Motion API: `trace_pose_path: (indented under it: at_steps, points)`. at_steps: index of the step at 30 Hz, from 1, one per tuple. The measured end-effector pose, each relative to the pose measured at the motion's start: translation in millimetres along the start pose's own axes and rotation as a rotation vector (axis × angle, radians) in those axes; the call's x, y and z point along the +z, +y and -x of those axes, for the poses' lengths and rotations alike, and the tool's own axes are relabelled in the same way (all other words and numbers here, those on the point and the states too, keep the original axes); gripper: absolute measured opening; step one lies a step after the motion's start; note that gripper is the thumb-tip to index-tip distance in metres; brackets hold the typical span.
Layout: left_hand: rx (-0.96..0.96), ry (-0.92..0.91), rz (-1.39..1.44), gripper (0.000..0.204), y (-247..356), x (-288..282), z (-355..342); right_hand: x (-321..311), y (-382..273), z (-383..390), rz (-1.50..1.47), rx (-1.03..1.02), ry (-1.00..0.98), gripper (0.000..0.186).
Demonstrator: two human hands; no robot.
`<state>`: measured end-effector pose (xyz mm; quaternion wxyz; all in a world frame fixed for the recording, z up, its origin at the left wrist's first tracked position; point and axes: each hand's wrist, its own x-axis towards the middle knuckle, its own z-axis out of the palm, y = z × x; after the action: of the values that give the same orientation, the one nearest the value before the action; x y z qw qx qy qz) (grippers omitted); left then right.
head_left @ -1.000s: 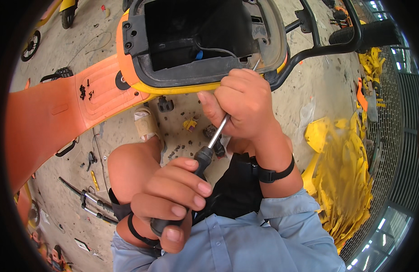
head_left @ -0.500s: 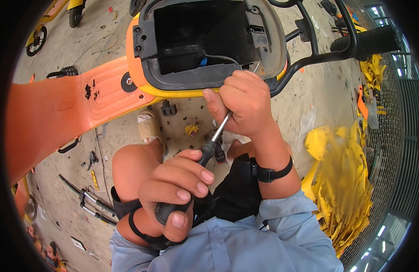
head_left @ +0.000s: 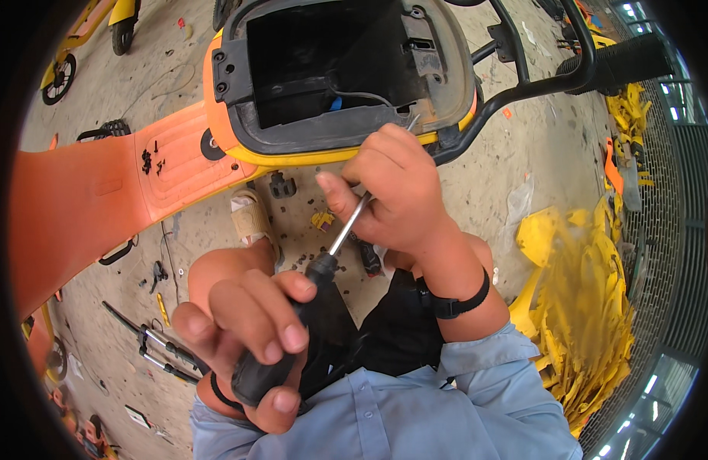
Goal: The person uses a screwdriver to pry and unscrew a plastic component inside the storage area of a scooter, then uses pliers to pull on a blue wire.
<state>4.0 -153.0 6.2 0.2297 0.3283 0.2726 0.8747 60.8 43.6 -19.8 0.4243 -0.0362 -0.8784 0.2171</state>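
Observation:
A screwdriver with a black handle [head_left: 263, 376] and a shiny shaft [head_left: 349, 225] slants from my lap up toward the scooter. My left hand [head_left: 250, 318] is around the handle, its fingers loosely curled and partly apart. My right hand [head_left: 396, 184] is closed around the shaft near its far end, by the seat-base rim. The shaft's thin end shows just past my right knuckles, over the lower right corner of the grey rim [head_left: 308, 138]. That rim surrounds a dark open compartment [head_left: 323, 57] in the orange and yellow scooter body. What the tip touches cannot be made out.
Small black screws [head_left: 146, 161] lie on the orange footboard [head_left: 178, 165]. A black tubular rack [head_left: 515, 96] juts out at the right. Yellow plastic panels [head_left: 572, 322] are heaped at the right. A front fork [head_left: 151, 345] and loose parts lie on the floor at left.
My left hand has moved left and down, its fingers opening somewhat around the handle. The screwdriver and my right hand have shifted slightly left. The scooter also appears a little further left.

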Motion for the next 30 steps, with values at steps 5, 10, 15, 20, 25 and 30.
trace_pose_path:
  at_steps: [5,10,15,20,25,30]
  points:
    - [0.192,-0.118,0.151,0.051,-12,-7,-1,2,-7,4,-0.013,0.071,0.034,0.025]
    - [0.219,-0.206,0.077,0.026,-6,-9,-3,-1,-9,5,0.043,0.073,-0.039,0.027]
    - [0.101,-0.335,0.009,0.01,-9,-12,-13,-2,8,7,0.124,0.031,-0.002,0.03]
    - [0.23,-0.699,0.047,0.012,-11,-17,-38,-2,-6,3,0.079,0.062,-0.01,0.032]
    - [0.152,-0.787,-0.01,0.016,-14,-5,-46,-2,7,6,0.054,0.045,0.043,0.036]
    - [0.149,-0.749,0.025,0.021,-17,-9,-49,2,2,9,0.099,0.034,0.107,0.038]
